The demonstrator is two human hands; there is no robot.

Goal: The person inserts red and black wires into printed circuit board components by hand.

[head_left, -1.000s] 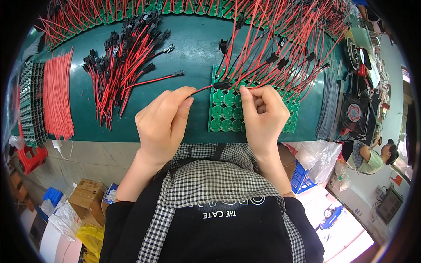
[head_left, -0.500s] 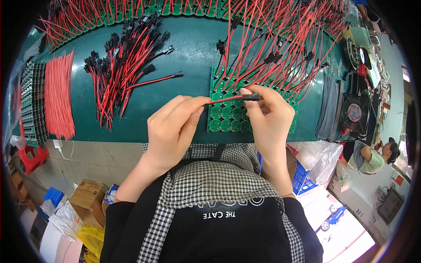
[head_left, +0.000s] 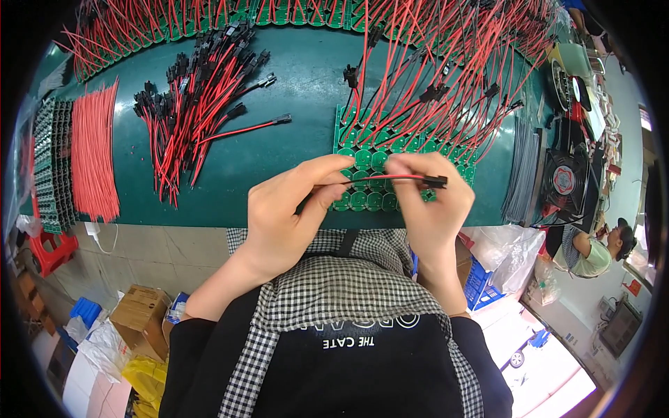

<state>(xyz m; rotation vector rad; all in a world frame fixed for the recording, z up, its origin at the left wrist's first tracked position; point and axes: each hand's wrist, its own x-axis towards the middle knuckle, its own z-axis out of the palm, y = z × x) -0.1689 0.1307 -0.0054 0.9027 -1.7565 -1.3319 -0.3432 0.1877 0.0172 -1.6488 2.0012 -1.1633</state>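
Observation:
A short red-and-black connector cable [head_left: 376, 177] stretches level between my hands. My left hand [head_left: 279, 205] pinches its wire ends between thumb and fingers. My right hand [head_left: 437, 205] is closed around the other part of the cable, and the black plug [head_left: 435, 182] lies across its fingers. Just beyond and partly behind my hands is a green circuit board panel [head_left: 360, 200] of round sections. Its far rows carry upright red and black wires [head_left: 425, 104] with black plugs; the near rows show none. A loose pile of similar cables [head_left: 188, 118] lies to the left.
At the left lie a bundle of red tubes [head_left: 95, 153] and stacked boards [head_left: 52, 164]. Dark grey tubes [head_left: 519, 171] and a black fan [head_left: 559, 180] are at the right. More wired boards [head_left: 300, 12] line the back of the green table [head_left: 293, 76]. Another person [head_left: 591, 247] is far right.
Both hands have come slightly nearer to me with the cable. The plug has shifted right and lower, and my right fingers have moved along the cable.

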